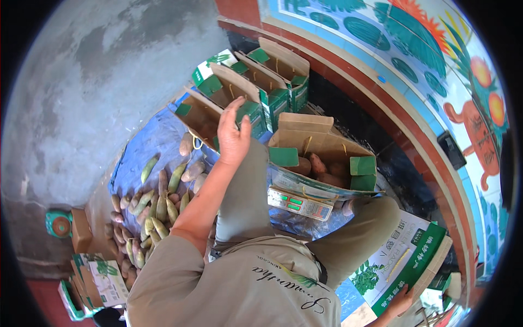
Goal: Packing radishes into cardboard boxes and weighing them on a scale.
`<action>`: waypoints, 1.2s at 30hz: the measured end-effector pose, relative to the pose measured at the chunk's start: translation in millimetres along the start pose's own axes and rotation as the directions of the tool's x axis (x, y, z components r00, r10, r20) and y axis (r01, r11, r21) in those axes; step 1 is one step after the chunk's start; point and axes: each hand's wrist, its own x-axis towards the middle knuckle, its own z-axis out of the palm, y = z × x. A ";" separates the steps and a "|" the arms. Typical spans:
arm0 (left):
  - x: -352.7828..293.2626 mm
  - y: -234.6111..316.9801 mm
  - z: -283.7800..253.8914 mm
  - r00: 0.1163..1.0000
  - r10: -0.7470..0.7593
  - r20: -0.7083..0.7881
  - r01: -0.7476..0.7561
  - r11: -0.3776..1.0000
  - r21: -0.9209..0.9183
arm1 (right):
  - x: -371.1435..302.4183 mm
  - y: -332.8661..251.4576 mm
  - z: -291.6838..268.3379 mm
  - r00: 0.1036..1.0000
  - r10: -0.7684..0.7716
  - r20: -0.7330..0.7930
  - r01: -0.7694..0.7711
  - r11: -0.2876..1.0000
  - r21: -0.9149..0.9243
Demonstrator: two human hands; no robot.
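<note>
My left hand (234, 137) is raised in front of my left knee, fingers stretched and thumb apart, with nothing in it. Near it are open cardboard boxes (204, 115) with green flaps, standing in a row. Low at the right, my right hand (402, 301) grips the edge of a white and green carton (396, 260) lying on its side by my right leg. Between my knees an open box (313, 133) holds several reddish sweet potatoes (321, 165). It stands by a digital scale (299, 204) with lit green displays.
Green radishes (161, 210) and sweet potatoes (193, 171) lie piled on a blue sheet (150, 143) at my left. Farther left are a teal round-faced device (59, 224) and more cartons (98, 280). A painted wall (406, 71) curves along the right.
</note>
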 end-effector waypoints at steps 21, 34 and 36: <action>-13.5 25.7 22.1 0.886 -0.312 0.344 0.463 0.648 -0.605 | 64.2 -296.1 -125.3 0.870 -0.083 -0.486 0.481 0.361 0.799; 2.6 -55.2 -71.1 0.771 -0.520 0.368 0.533 0.210 -0.819 | 49.6 -534.3 -67.7 0.694 -0.714 -0.088 0.101 -0.025 0.995; 5.8 -70.6 -79.0 0.727 -0.604 0.328 0.563 0.250 -0.788 | 55.4 -569.3 -47.4 0.649 -0.758 -0.067 0.118 0.013 0.993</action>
